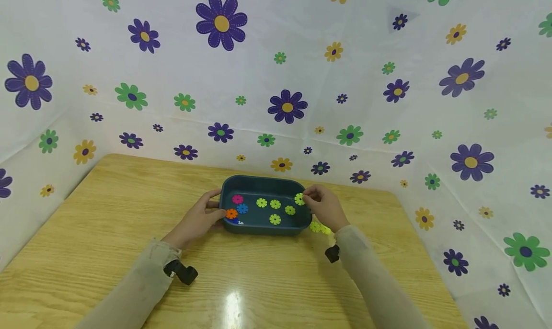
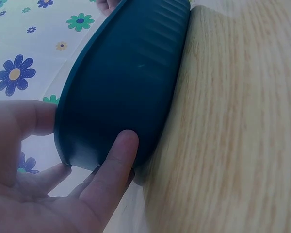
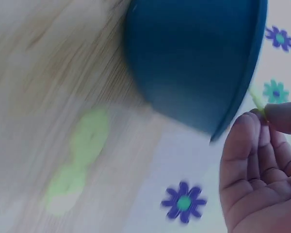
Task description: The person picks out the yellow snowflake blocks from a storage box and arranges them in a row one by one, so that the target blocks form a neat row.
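A dark teal plastic tub [image 1: 263, 229] stands on the table. My left hand [image 1: 197, 220] grips its left end; in the left wrist view the thumb lies at the rim and the other fingers against the outer wall [image 2: 111, 92]. Above the tub's right rim, my right hand [image 1: 326, 208] pinches a yellow-green snowflake disc [image 1: 299, 199] between thumb and fingertips. Several discs of that colour lie inside, such as one yellow-green disc [image 1: 275, 219]. At the tub's left end are a pink disc [image 1: 237, 199], a blue disc [image 1: 242, 208] and an orange disc [image 1: 231, 213].
Just right of the tub, partly behind my right wrist, more yellow-green discs [image 1: 316, 227] lie on the wooden table [image 1: 258, 276]. Flower-printed white cloth [image 1: 250, 70] rises behind the table and along both sides. Dark straps with small mounts [image 1: 186, 274] sit on both wrists.
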